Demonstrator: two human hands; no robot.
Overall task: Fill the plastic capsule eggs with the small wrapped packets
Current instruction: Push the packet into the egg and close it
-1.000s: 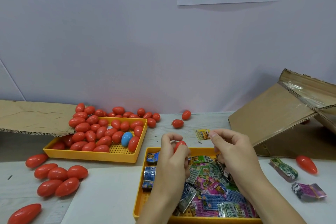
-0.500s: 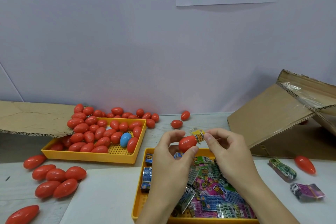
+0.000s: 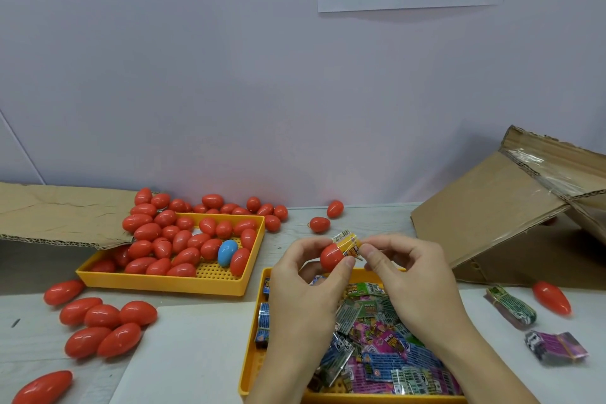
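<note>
Right now the left hand (image 3: pixel 305 288) grips a small red plastic capsule egg (image 3: pixel 332 256), its fingers (image 3: pixel 348 263) and thumb curled round the shell from either side, so they are clamped on it. The right hand (image 3: pixel 416 275) pinches a small yellow wrapped packet (image 3: pixel 348 244) between thumb and forefinger, with those two fingers closed on its wrapper. The packet touches the egg's right end, just past the left fingertips, and both are held up off the worktop (image 3: pixel 282 239), above the far rim of the yellow plastic tray of mixed wrapped packets (image 3: pixel 251 371).

The hold looks made for loading: one hand steadies the shell while the other feeds the packet in, over the tray so that a dropped packet would likely fall back among the others. Whether the egg is open at that end cannot be told, since the packet and fingers cover it.

The egg's long axis lies roughly level, running left to right, with its right end toward the right fingers. The packet tilts up and away from that end.

Well to the left of the left fingers, a second yellow perforated tray (image 3: pixel 164 284) holds many red eggs and one blue plastic egg (image 3: pixel 227 252).
</note>
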